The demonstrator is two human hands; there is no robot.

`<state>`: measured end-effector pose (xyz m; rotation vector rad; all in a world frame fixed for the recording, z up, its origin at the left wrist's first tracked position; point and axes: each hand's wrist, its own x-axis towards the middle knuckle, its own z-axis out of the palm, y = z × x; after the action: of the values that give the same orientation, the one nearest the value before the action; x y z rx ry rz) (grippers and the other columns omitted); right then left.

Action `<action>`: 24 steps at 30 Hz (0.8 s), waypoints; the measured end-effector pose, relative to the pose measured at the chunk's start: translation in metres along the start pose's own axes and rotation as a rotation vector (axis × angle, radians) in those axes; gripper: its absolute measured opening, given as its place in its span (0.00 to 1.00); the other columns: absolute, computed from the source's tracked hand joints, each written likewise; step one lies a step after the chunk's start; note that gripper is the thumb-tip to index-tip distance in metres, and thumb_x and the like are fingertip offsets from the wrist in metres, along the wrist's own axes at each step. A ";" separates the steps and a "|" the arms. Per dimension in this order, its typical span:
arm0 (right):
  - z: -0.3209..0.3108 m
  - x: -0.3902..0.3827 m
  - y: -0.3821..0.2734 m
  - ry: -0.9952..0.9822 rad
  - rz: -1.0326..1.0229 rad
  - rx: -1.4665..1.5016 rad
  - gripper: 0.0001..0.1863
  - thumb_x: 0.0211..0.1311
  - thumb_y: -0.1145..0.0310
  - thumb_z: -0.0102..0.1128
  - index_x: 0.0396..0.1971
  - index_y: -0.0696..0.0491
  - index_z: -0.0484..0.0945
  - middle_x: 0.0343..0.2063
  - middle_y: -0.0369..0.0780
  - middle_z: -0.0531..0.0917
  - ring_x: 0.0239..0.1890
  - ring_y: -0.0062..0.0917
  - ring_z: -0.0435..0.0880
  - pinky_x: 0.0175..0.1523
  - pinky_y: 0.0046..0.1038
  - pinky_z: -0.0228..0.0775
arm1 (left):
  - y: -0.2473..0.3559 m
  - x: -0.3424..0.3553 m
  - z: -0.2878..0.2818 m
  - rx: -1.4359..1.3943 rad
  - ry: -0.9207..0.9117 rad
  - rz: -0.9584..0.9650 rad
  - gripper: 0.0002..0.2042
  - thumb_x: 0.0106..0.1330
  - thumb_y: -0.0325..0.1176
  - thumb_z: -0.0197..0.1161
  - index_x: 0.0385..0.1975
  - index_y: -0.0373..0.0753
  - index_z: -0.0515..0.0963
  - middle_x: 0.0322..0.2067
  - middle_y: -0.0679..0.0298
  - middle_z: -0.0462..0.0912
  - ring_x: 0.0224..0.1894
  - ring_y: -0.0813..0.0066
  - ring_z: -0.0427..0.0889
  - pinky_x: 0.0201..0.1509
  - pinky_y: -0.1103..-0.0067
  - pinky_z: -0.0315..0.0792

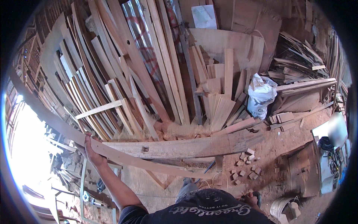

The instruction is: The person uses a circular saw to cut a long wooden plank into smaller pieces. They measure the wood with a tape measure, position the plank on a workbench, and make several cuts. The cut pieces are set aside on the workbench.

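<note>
My left hand is closed around the edge of a long wooden board, with the thumb over its upper side. This board sweeps from the far left rim down to the middle, in front of my body. Low on the right, close to my torso, my right hand is partly hidden by my dark shirt. Its fingers look curled on a dark object with a rounded end, whose kind I cannot make out. Just beyond the board lies a thick timber beam with a square notch.
Planks lean along the far wall beside corrugated metal sheet. Small wood blocks lie scattered on the dusty floor, right of the beam. A white sack stands near stacked offcuts. At lower right is a round container with wood pieces.
</note>
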<state>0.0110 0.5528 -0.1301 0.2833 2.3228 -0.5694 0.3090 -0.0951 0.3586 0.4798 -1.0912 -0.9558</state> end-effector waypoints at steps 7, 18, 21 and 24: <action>0.025 0.017 0.030 0.101 -0.090 -0.155 0.24 0.61 0.37 0.63 0.46 0.39 0.84 0.42 0.50 0.88 0.47 0.44 0.89 0.52 0.44 0.79 | 0.042 -0.014 0.054 0.418 -0.153 0.310 0.37 0.64 0.34 0.70 0.70 0.34 0.58 0.53 0.55 0.72 0.53 0.67 0.75 0.59 0.69 0.72; 0.030 -0.015 0.008 0.088 -0.051 -0.042 0.37 0.54 0.34 0.68 0.45 0.57 0.84 0.43 0.54 0.88 0.49 0.48 0.88 0.52 0.44 0.80 | -0.007 -0.109 0.107 0.570 -0.890 0.067 0.44 0.55 0.33 0.78 0.69 0.33 0.57 0.59 0.50 0.72 0.56 0.63 0.77 0.58 0.68 0.77; 0.038 -0.019 0.005 0.100 0.023 -0.024 0.40 0.52 0.33 0.69 0.42 0.61 0.85 0.42 0.55 0.88 0.48 0.49 0.88 0.52 0.45 0.80 | -0.041 -0.137 0.111 0.552 -1.128 -0.041 0.38 0.56 0.32 0.77 0.64 0.29 0.64 0.51 0.50 0.79 0.53 0.66 0.81 0.54 0.69 0.79; 0.046 -0.026 0.001 0.085 0.095 -0.047 0.39 0.52 0.34 0.71 0.42 0.60 0.86 0.43 0.54 0.88 0.48 0.49 0.88 0.52 0.45 0.81 | -0.098 -0.161 0.093 0.549 -1.300 -0.171 0.39 0.52 0.34 0.79 0.64 0.29 0.68 0.52 0.46 0.82 0.54 0.58 0.84 0.59 0.66 0.78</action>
<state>0.0575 0.5312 -0.1420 0.3998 2.3864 -0.4634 0.1629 -0.0015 0.2404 0.3630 -2.5582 -1.1115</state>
